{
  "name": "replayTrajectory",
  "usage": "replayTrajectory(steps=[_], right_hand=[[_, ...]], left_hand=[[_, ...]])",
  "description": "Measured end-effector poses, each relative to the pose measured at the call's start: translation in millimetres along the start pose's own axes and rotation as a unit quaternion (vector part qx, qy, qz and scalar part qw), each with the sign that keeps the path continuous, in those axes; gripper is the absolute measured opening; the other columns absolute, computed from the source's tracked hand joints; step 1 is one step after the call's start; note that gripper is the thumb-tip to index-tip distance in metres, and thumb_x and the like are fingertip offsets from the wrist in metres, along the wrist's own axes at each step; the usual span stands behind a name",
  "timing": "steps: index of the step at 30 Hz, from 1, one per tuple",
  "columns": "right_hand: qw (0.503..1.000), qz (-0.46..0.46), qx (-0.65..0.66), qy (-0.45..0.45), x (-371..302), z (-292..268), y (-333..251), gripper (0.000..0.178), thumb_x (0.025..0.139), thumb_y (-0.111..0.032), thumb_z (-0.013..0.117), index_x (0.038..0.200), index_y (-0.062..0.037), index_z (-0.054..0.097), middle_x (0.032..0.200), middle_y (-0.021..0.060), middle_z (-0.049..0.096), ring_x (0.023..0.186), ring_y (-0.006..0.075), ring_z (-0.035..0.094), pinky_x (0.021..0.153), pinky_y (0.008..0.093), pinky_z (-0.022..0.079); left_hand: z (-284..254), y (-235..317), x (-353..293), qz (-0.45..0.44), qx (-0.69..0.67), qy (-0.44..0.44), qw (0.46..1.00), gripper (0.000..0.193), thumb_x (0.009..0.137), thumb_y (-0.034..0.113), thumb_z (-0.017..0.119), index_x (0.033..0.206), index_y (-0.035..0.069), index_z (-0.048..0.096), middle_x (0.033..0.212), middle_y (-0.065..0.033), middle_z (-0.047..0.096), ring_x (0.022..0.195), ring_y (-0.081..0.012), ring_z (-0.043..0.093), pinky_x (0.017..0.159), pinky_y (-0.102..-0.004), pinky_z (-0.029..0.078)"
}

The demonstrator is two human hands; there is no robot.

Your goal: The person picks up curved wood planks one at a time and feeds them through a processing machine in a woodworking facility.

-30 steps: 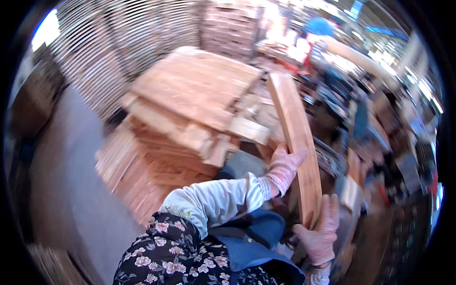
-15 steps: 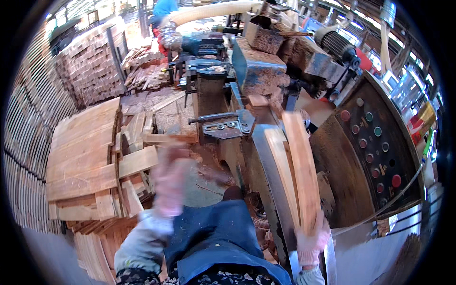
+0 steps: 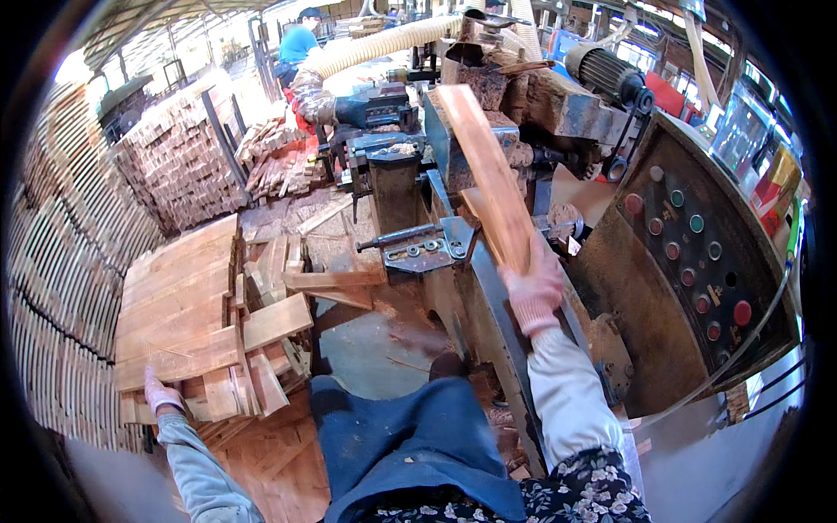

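Gripping long board (image 3: 486, 157) by near end in right hand (image 3: 534, 292), left of the control panel (image 3: 641, 301), long axis forward from the fingers. Touching stacked boards (image 3: 179, 292), farther left of the control panel, with left hand (image 3: 161, 394); cannot tell its finger spread.

Cream ribbed hose (image 3: 384, 44), grey motor (image 3: 602, 70)

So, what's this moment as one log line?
left hand: at near edge of board stack | right hand: gripping long wooden board | control panel: right of right hand
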State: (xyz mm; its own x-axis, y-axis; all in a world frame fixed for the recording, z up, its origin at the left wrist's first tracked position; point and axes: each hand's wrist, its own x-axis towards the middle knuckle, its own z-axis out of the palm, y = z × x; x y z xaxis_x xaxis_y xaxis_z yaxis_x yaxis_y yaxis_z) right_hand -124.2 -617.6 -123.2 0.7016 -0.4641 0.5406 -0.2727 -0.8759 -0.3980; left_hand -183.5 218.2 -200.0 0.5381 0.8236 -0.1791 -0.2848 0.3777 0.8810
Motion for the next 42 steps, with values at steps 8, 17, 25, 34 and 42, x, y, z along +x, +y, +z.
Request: replayTrajectory(steps=[8,17,25,34,42], right_hand=[[0.986,-0.007,-0.078,-0.149,-179.2,-168.0,55.2,0.091,0.067,-0.036,0.086,0.149,-0.011,0.056,0.134,0.0184,0.058,0.12,0.0406,0.056,0.105,0.0496,0.044],[0.978,-0.151,-0.089,-0.116,-139.9,-159.3,46.5,0.046,0.08,-0.018,0.073,0.124,-0.006,0.067,0.12,0.0146,0.064,0.117,0.0385,0.059,0.104,0.0523,0.046],[0.97,-0.152,-0.079,-0.17,-27.6,-33.3,9.3,0.057,0.086,-0.034,0.075,0.138,-0.0138,0.062,0.133,0.0123,0.062,0.125,0.0371,0.056,0.102,0.0504,0.049],[0.921,-0.288,0.001,-0.261,-90.5,-140.4,-92.7,0.097,0.067,-0.051,0.088,0.148,-0.0125,0.053,0.153,0.0301,0.047,0.129,0.0462,0.057,0.109,0.0507,0.047],[0.966,0.029,-0.112,-0.233,-200.7,-233.1,40.4,0.091,0.065,-0.029,0.088,0.147,-0.0094,0.053,0.133,0.0231,0.061,0.114,0.0443,0.062,0.1,0.0528,0.051]], left_hand=[[10.1,12.3,41.4,0.001,-0.063,-0.072,0.995,0.033,0.102,0.023,0.069,0.128,0.004,0.066,0.121,-0.0121,0.074,0.109,-0.0285,0.073,0.09,-0.0417,0.064],[80.2,-7.6,23.0,-0.087,-0.056,-0.027,0.994,0.044,0.096,0.036,0.075,0.132,0.011,0.066,0.126,-0.0074,0.072,0.113,-0.0259,0.068,0.09,-0.0424,0.061],[151.1,-4.0,-163.2,-0.08,-0.078,-0.204,0.972,0.04,0.101,0.029,0.072,0.135,0.008,0.068,0.13,-0.0076,0.068,0.121,-0.0213,0.063,0.106,-0.0402,0.053],[297.9,-137.2,-450.2,-0.263,0.022,-0.427,0.865,0.045,0.09,0.028,0.083,0.124,0.005,0.066,0.111,-0.0075,0.073,0.096,-0.0215,0.071,0.084,-0.0387,0.061],[313.4,-152.1,-513.0,-0.386,0.069,-0.629,0.671,0.062,0.095,0.024,0.079,0.141,-0.003,0.049,0.105,-0.0066,0.068,0.085,-0.0141,0.066,0.074,-0.0276,0.057]])
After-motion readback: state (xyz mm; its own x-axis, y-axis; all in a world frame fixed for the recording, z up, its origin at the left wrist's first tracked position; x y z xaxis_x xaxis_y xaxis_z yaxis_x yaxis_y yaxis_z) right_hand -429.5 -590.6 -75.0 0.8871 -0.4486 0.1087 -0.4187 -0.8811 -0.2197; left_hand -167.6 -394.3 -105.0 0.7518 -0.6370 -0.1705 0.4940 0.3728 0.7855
